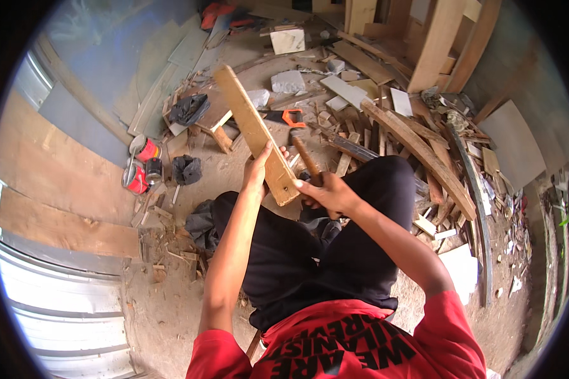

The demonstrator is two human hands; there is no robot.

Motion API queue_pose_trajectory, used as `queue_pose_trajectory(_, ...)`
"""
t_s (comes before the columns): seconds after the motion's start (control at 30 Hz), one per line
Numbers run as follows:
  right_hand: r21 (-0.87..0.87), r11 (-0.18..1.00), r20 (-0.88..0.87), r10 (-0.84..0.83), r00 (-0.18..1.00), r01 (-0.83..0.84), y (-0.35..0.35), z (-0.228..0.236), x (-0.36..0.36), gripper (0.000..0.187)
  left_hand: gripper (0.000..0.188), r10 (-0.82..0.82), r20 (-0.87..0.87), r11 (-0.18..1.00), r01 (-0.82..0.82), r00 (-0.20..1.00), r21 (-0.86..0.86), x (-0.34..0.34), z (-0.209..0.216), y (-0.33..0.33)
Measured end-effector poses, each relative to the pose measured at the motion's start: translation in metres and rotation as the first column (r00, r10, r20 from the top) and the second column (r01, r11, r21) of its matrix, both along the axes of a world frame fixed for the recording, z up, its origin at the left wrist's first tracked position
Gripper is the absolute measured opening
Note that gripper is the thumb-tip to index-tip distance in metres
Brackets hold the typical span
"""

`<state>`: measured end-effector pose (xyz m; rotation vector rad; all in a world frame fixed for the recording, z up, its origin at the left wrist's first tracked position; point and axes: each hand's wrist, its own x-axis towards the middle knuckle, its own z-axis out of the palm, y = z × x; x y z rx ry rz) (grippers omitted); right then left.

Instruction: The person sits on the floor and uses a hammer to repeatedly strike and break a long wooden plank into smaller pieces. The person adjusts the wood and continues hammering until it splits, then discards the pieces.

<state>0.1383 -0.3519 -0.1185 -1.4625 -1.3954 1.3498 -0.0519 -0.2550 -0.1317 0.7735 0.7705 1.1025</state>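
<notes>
A long, narrow wooden board point(250, 120) is held up at a slant above my lap, its near end toward my right hand. My left hand point(256, 172) is closed around the board's left edge, below its middle. In my right hand point(335, 193) is a hammer point(306, 155), gripped by its wooden handle with the dark head pointing away from me. The right thumb rests at the board's near end, beside a small dark spot. Part of the right fingers is hidden behind the board and handle.
Beyond the board lies a handsaw point(293, 117) with an orange and black handle, next to a low wooden bench point(221, 138). Red paint cans point(146, 150) stand at left. A heap of wood offcuts point(423, 151) covers the right side; tall planks point(437, 47) lean at the back right.
</notes>
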Motion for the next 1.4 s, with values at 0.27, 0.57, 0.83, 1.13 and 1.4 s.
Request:
queue_pose_trajectory(0.27,0.120,0.993,0.112,-0.006,0.994,-0.008,-0.048,0.036,-0.019,0.087,0.078,0.242,-0.208,0.936,-0.172,0.948,0.307,0.006,0.045,-0.043)
queue_pose_trajectory(0.57,0.279,0.959,0.184,-0.103,0.978,0.048,-0.078,0.039,0.018,0.083,0.065,0.291,-0.128,0.950,-0.271,0.948,0.154,0.051,0.066,-0.012)
queue_pose_trajectory(0.83,-0.126,0.968,0.260,-0.179,0.949,0.217,-0.067,0.015,0.064,0.053,0.075,0.331,-0.582,0.944,-0.257,0.742,0.208,0.068,-0.119,0.021)
queue_pose_trajectory(1.13,-0.003,0.926,0.640,-0.288,0.713,0.377,0.020,-0.161,0.100,0.045,0.049,0.389,-0.732,0.918,-0.166,0.559,0.361,0.068,-0.274,-0.004)
queue_pose_trajectory(1.4,0.050,0.895,0.630,-0.372,0.682,0.442,0.052,-0.269,0.076,0.031,0.073,0.127,-0.936,0.990,-0.094,0.328,0.101,0.038,-0.321,0.032)
